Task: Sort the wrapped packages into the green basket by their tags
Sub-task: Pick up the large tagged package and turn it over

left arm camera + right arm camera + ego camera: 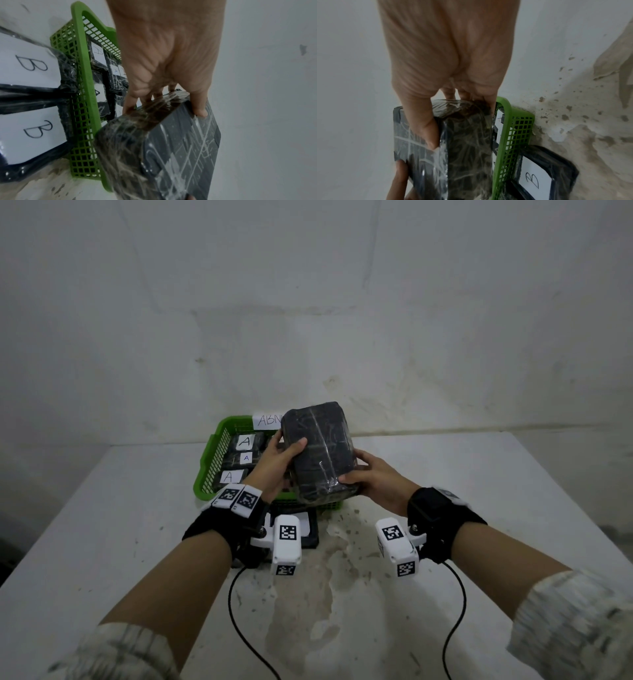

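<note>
Both hands hold one black, plastic-wrapped package (pixel 320 451) (pixel 164 152) (pixel 453 146) tilted above the front right part of the green basket (pixel 214 460) (pixel 82 86) (pixel 510 135). My left hand (pixel 277 460) (pixel 164 56) grips its left side, thumb on top. My right hand (pixel 371 479) (pixel 447 54) grips its lower right corner. No tag shows on the held package. Several packages tagged A (pixel 245 441) (pixel 98 52) lie in the basket. Packages tagged B (pixel 32 65) (pixel 537 180) lie on the table (pixel 479 508) in front of the basket.
A paper label reading "AB" (pixel 269 421) stands at the basket's back rim, partly hidden. The wall rises right behind the basket. The white table has stained patches (pixel 335 577) near its middle. Cables (pixel 236 607) run from both wrist cameras toward me.
</note>
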Demonstrator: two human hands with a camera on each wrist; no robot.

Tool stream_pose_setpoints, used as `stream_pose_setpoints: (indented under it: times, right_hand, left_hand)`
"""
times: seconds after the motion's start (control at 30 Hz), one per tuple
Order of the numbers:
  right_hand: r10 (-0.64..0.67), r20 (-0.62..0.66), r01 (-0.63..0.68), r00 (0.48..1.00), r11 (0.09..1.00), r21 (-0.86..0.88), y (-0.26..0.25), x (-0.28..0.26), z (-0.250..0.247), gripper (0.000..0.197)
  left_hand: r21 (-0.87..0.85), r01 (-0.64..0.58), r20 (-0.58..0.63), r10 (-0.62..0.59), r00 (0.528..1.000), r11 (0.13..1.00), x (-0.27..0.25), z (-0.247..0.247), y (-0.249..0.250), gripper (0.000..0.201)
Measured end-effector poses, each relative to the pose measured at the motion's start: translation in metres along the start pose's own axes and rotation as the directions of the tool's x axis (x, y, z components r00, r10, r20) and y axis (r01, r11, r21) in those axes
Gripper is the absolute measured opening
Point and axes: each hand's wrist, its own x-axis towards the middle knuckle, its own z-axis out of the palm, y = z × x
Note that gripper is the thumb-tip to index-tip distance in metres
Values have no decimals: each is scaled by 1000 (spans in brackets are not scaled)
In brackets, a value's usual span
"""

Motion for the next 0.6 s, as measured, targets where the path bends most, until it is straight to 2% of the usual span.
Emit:
stream_pose_setpoints:
  times: [0.13,0.27,0.47,0.6]
  right_hand:
    - [4,-8,-4,1000,999,-49,0,0,3,69]
    - [2,-37,-7,999,991,-135,4,0,5,80]
    - [-2,-47,-5,999,989,-146,4,-3,6,85]
    - [-70,-93,51,993,981,-187,3,-1,8,107]
  left_hand:
    - [1,3,31,-3,1000,1000,-1,-2,-2,63]
    - [31,-17,50,16,999,999,-3,2,-1,73]
    - [90,-38,119,27,993,995,-3,2,-4,89]
    - [101,-59,134,45,990,993,-2,7,-6,94]
